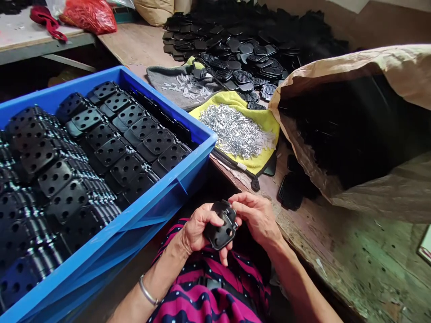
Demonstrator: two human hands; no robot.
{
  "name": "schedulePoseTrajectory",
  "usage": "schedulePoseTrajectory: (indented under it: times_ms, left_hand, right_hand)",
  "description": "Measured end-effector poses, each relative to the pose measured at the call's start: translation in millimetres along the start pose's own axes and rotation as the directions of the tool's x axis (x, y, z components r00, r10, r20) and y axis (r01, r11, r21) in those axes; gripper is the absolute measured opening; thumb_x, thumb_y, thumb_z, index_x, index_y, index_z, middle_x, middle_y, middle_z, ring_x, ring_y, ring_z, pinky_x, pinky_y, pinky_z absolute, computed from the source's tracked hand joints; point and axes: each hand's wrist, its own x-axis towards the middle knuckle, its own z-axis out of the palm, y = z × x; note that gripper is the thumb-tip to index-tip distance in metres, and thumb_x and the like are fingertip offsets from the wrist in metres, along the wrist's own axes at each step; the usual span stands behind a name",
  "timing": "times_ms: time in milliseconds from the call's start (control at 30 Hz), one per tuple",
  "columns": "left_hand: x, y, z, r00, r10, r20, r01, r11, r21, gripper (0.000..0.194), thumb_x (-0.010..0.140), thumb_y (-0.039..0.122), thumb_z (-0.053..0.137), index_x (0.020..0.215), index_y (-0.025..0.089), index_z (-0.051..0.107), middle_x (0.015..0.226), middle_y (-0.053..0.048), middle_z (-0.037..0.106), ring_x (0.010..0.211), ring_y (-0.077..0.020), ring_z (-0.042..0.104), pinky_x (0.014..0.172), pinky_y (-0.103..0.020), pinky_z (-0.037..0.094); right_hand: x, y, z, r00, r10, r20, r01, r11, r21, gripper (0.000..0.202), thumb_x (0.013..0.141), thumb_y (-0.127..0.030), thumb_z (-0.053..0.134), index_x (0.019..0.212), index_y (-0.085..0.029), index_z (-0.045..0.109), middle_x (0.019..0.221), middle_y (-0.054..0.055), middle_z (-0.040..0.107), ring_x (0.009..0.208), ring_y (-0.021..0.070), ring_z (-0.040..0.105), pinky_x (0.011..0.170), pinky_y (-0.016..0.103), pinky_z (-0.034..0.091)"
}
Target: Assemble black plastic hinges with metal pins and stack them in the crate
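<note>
My left hand [202, 224] holds a black plastic piece with round holes [220, 235] above my lap, its thumb on the top face. At the upper right edge of that piece, the fingers of my right hand [257, 215] are pinched together against it; whatever small thing they may hold is too small to make out. Small silvery pins [232, 130] lie heaped on a yellow cloth [269, 116] on the bench beyond my hands. Rows of similar black holed pieces [111, 152] fill a blue crate [161, 197] at the left.
A large open paper sack [357, 197] with a dark inside stands at the right on the wooden bench [363, 251]. Behind lie a big pile of black parts [242, 49] and a grey cloth [161, 80] with pale pins. A red bag [89, 15] sits at the back left.
</note>
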Motion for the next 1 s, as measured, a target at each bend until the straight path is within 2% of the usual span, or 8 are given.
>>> schedulePoseTrajectory:
  times_ms: [100, 200, 400, 467, 600, 667, 833, 1000]
  left_hand:
    - [3, 1, -1.0, 0.978, 0.11, -0.177, -0.104, 0.994, 0.044, 0.025, 0.071, 0.02, 0.046, 0.092, 0.008, 0.055, 0.06, -0.01, 0.065, 0.048, -0.028, 0.064, 0.036, -0.042, 0.051]
    - [4, -2, 0.7, 0.918, 0.199, -0.343, -0.157, 0.977, 0.147, 0.018, 0.076, 0.025, 0.049, 0.084, 0.01, 0.055, 0.057, -0.007, 0.063, 0.043, -0.025, 0.062, 0.033, -0.037, 0.049]
    - [6, -7, 4.5, 0.825, 0.239, -0.512, -0.097, 0.953, 0.288, 0.037, 0.078, 0.044, 0.054, 0.081, 0.008, 0.06, 0.049, -0.004, 0.058, 0.036, -0.0184, 0.056, 0.034, -0.029, 0.046]
    - [5, -7, 4.6, 0.824, 0.232, -0.516, -0.089, 0.954, 0.288, 0.042, 0.078, 0.048, 0.053, 0.084, 0.008, 0.061, 0.049, -0.004, 0.059, 0.036, -0.018, 0.055, 0.035, -0.028, 0.046]
    - [1, -7, 5.3, 0.919, 0.192, -0.345, -0.068, 0.938, 0.339, 0.039, 0.077, 0.043, 0.054, 0.091, 0.007, 0.062, 0.056, -0.007, 0.063, 0.039, -0.02, 0.058, 0.036, -0.03, 0.046]
    - [-1, -6, 5.8, 0.941, 0.183, -0.286, -0.057, 0.915, 0.399, 0.031, 0.076, 0.034, 0.057, 0.091, 0.007, 0.062, 0.059, -0.009, 0.065, 0.042, -0.0209, 0.06, 0.038, -0.03, 0.047]
    - [-4, -6, 4.6, 0.951, 0.193, -0.242, -0.072, 0.899, 0.432, 0.028, 0.078, 0.033, 0.055, 0.091, 0.009, 0.06, 0.066, -0.01, 0.068, 0.046, -0.0216, 0.062, 0.041, -0.031, 0.049]
    - [-3, -8, 5.2, 0.925, 0.224, -0.306, -0.058, 0.881, 0.47, 0.024, 0.074, 0.029, 0.063, 0.089, 0.011, 0.059, 0.062, -0.006, 0.066, 0.045, -0.0171, 0.061, 0.043, -0.026, 0.048]
  right_hand:
    - [-10, 6, 1, 0.998, -0.051, -0.038, 0.051, 0.999, -0.003, 0.028, 0.068, -0.031, 0.072, 0.089, -0.015, 0.063, 0.064, -0.002, 0.061, 0.04, 0.0068, 0.052, 0.037, 0.018, 0.044]
    - [-18, 10, 4, 0.995, -0.077, -0.06, 0.073, 0.995, -0.064, 0.044, 0.061, -0.026, 0.077, 0.099, -0.019, 0.058, 0.077, -0.001, 0.062, 0.04, 0.0077, 0.054, 0.031, 0.018, 0.041]
    - [-15, 12, 8, 1.0, -0.023, 0.003, 0.023, 0.984, -0.175, 0.041, 0.065, -0.027, 0.074, 0.101, -0.018, 0.055, 0.073, 0.0, 0.064, 0.032, 0.0072, 0.051, 0.03, 0.018, 0.041]
    - [-11, 11, 7, 1.0, -0.026, 0.016, 0.028, 0.983, -0.181, 0.041, 0.064, -0.027, 0.075, 0.099, -0.018, 0.055, 0.072, -0.001, 0.064, 0.032, 0.0069, 0.05, 0.029, 0.018, 0.039]
    - [-6, 11, 5, 0.999, -0.027, 0.04, 0.036, 0.973, -0.226, 0.035, 0.062, -0.029, 0.075, 0.09, -0.017, 0.057, 0.068, -0.002, 0.063, 0.032, 0.0056, 0.047, 0.028, 0.017, 0.035]
    - [-5, 10, 5, 0.999, -0.038, 0.026, 0.044, 0.962, -0.271, 0.029, 0.063, -0.03, 0.075, 0.083, -0.016, 0.059, 0.065, -0.002, 0.062, 0.035, 0.0056, 0.047, 0.029, 0.017, 0.035]
    - [-3, 7, 4, 0.995, -0.087, -0.057, 0.061, 0.931, -0.361, 0.022, 0.067, -0.034, 0.07, 0.068, -0.016, 0.057, 0.046, -0.007, 0.05, 0.031, 0.0048, 0.039, 0.028, 0.017, 0.027]
    - [-2, 11, 6, 0.981, -0.173, -0.083, 0.124, 0.9, -0.418, 0.021, 0.068, -0.035, 0.068, 0.066, -0.017, 0.056, 0.046, -0.006, 0.05, 0.033, 0.0058, 0.04, 0.031, 0.018, 0.03]
